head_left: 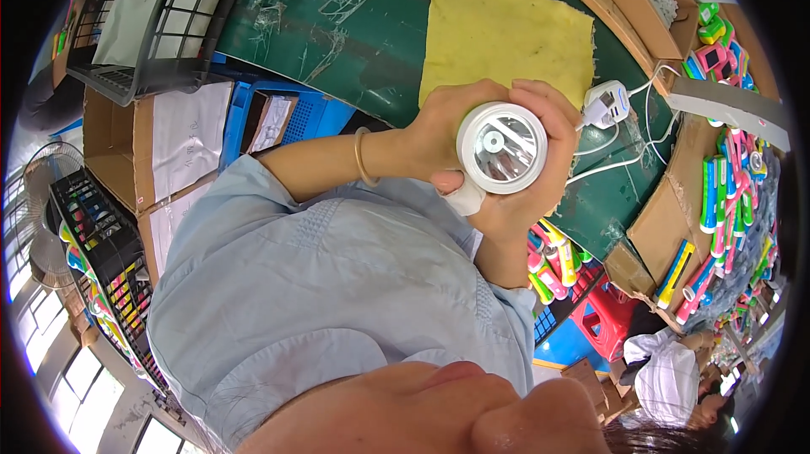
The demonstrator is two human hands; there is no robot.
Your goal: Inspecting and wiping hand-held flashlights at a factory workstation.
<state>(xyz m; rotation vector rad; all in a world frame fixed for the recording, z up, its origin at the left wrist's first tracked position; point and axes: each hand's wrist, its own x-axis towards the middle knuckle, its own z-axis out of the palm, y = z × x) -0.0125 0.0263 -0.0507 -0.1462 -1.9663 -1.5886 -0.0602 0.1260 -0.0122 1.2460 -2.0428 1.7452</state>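
Observation:
A flashlight (501, 148) with a round white rim and a shiny reflector is held up in front of my chest, its lens facing up. My left hand (434, 135) grips it from the left, with a bangle on that wrist. My right hand (550, 146) wraps round its far and right sides. The flashlight's body is hidden below the head and between my fingers. Near my thumbs is a small white piece (466, 198), perhaps tape or cloth; I cannot tell which. Just beyond my hands a yellow cloth (506, 32) lies flat on the green table (363, 49).
A white power strip (606, 105) with cables lies right of my hands. Blue (312, 112) and black (181, 15) crates and a cardboard box (118, 146) stand left. Colourful flashlights (726, 192) are heaped at right. A red stool (603, 319) and another person (666, 378) are at lower right.

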